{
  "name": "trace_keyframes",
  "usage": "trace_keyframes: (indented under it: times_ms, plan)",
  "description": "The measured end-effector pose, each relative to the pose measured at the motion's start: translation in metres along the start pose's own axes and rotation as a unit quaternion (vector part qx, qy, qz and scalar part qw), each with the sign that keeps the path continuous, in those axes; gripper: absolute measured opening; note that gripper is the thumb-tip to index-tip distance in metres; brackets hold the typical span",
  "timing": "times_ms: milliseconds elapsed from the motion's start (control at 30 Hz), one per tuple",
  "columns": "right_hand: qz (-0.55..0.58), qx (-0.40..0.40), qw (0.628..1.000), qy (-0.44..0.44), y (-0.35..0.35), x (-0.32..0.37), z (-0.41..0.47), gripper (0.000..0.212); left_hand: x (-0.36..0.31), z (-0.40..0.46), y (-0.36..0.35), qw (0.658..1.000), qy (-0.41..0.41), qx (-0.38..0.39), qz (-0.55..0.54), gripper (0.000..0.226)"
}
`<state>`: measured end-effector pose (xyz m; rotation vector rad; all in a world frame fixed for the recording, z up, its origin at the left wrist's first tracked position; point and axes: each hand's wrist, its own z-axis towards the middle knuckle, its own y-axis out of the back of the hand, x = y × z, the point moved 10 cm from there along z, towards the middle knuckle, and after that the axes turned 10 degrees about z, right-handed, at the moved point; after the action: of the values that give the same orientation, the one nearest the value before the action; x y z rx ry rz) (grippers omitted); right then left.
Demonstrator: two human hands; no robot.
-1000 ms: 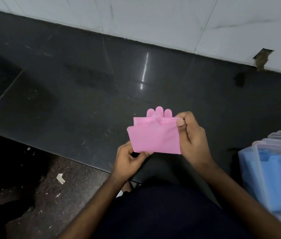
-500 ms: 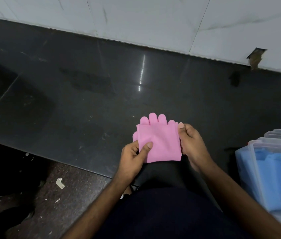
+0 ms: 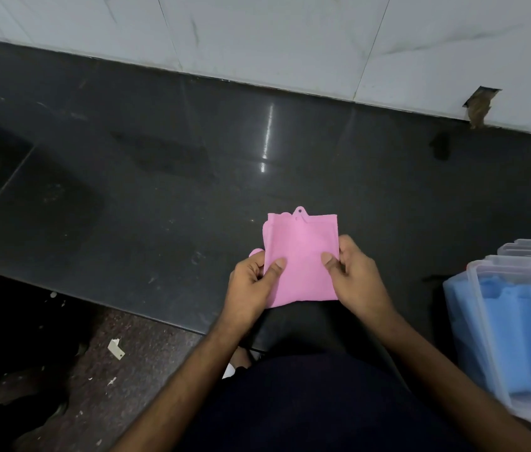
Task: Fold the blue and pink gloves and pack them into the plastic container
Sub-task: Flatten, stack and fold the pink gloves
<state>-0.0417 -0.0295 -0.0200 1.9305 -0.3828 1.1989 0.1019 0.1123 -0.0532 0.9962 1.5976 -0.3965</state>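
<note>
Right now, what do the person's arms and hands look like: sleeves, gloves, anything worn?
Both hands are bare: no gloves, rings or watch visible on the left hand or right hand. Both forearms are bare too, with no sleeves in view. The fingers show short nails. Dark clothing covers the lap below.

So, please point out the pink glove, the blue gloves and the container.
pink glove (image 3: 303, 256), head view, middle of folded face
blue gloves (image 3: 515, 337), head view, middle, inside container
container (image 3: 486, 324), head view, left wall

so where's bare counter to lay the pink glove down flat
The black counter is bare from the white tiled wall down to the pink glove, and leftward. It is crowded at the right edge, where the plastic container holds blue gloves. Both hands pinch the glove's lower corners.
</note>
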Motion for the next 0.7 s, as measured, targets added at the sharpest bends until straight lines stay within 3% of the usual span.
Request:
trace_keyframes:
  times_ms: [100, 233, 533, 700]
  plan:
    - [-0.063, -0.039, 0.995, 0.068, 0.003, 0.018, 0.0, 0.016, 0.001, 0.002, 0.006, 1.0, 0.014, -0.002, 0.001, 0.042]
    - [-0.12, -0.051, 0.984, 0.121, -0.003, 0.034, 0.0, 0.017, 0.007, 0.0, 0.019, 0.99, 0.02, -0.036, 0.134, 0.022]
    - [-0.184, -0.017, 0.983, 0.007, -0.016, 0.011, 0.035, 0.027, -0.003, 0.005, 0.023, 0.966, 0.032, -0.059, 0.251, 0.041]
    - [-0.277, -0.045, 0.96, 0.018, -0.01, 0.017, 0.037, 0.027, 0.0, 0.012, 0.021, 0.963, 0.057, -0.039, 0.262, 0.04]
